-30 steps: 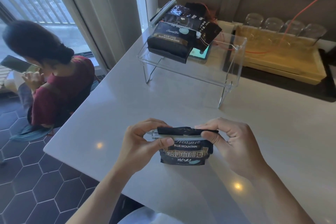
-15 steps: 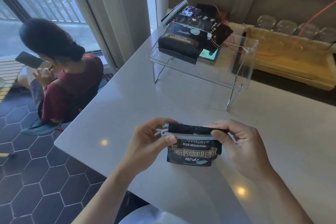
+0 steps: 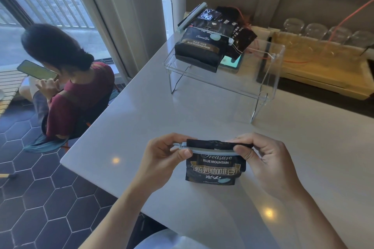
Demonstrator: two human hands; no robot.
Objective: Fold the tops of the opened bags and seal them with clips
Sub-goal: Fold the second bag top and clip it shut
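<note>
A small black coffee bag (image 3: 215,169) stands upright on the white table (image 3: 153,119), its top folded over. A pale blue clip (image 3: 210,150) runs across the fold. My left hand (image 3: 164,155) pinches the clip's left end and the bag's corner. At the other end, my right hand (image 3: 263,159) pinches the clip and the fold between thumb and fingers. Whether the clip is snapped closed is not clear.
A clear acrylic stand (image 3: 222,75) at the back holds several black coffee bags (image 3: 199,46), one with a clip (image 3: 191,17). A wooden tray (image 3: 323,66) with upturned glasses sits back right. A seated person (image 3: 66,87) with a phone is left of the table.
Both hands and the bag have kept the same hold. The view shifted slightly, so the stand and the person sit further right in the frame.
</note>
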